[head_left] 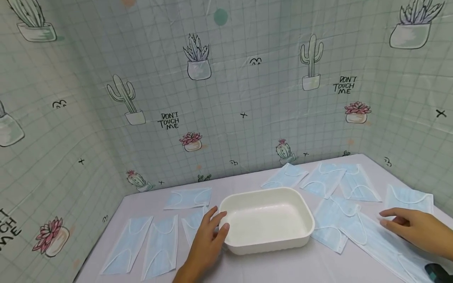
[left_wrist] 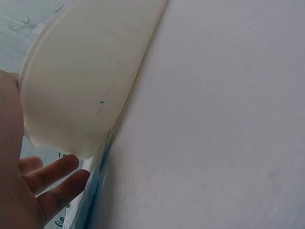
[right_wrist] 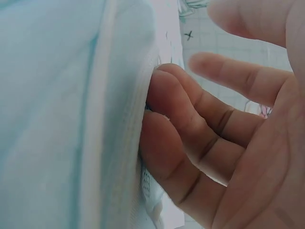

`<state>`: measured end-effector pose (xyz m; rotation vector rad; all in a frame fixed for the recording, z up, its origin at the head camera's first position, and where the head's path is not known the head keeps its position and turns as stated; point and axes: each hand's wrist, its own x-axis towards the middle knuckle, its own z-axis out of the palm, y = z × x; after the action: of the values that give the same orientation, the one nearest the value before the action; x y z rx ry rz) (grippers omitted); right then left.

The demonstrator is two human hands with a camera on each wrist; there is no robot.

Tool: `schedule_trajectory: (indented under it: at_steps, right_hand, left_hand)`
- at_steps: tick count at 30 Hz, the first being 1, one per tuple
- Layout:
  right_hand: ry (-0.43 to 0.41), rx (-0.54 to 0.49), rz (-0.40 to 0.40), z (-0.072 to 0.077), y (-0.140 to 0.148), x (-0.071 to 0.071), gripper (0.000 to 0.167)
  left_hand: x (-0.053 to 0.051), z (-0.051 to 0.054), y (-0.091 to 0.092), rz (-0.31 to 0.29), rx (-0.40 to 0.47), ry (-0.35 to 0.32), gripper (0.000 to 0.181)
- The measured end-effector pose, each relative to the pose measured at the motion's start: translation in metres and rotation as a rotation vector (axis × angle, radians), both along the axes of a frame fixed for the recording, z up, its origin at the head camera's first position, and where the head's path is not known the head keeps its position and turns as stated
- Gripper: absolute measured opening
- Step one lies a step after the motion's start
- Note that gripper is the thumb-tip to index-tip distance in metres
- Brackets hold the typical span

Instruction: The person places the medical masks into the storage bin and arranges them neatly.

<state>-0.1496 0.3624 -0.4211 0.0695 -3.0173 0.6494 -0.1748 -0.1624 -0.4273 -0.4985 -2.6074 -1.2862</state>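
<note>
An empty white basin (head_left: 265, 220) stands mid-table. My left hand (head_left: 209, 239) is at its left side, thumb by the rim and fingers spread; the left wrist view has the hand (left_wrist: 43, 186) beside the basin's wall (left_wrist: 81, 81). At the right, my right hand (head_left: 421, 232) is over the blue masks (head_left: 382, 243), fingers loosely bent and thumb apart. Close up in the right wrist view, some fingertips of that hand (right_wrist: 209, 119) meet the edge of a mask (right_wrist: 119, 119); a grip on it does not show.
Several masks lie left of the basin, among them one (head_left: 161, 245) near the front and one (head_left: 189, 197) farther back. More masks (head_left: 323, 179) lie behind and right of it. A patterned cloth (head_left: 226, 86) hangs around the table. A dark object (head_left: 439, 273) is at the lower right.
</note>
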Motion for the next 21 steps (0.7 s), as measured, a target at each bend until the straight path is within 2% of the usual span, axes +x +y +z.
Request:
schedule_trajectory:
  at_steps: [9, 14, 21]
  right_hand:
    - [0.014, 0.012, 0.033, -0.006, -0.002, 0.001, 0.038]
    - [-0.018, 0.004, 0.026, -0.011, -0.002, 0.0, 0.045]
    - [-0.063, 0.008, 0.064, -0.006, -0.004, 0.001, 0.051]
  left_hand:
    - [-0.002, 0.002, 0.001, 0.004, -0.016, -0.016, 0.041]
    - [-0.002, 0.001, 0.0, 0.005, -0.031, -0.025, 0.039]
    - [-0.002, -0.001, 0.0, 0.029, -0.057, -0.039, 0.037]
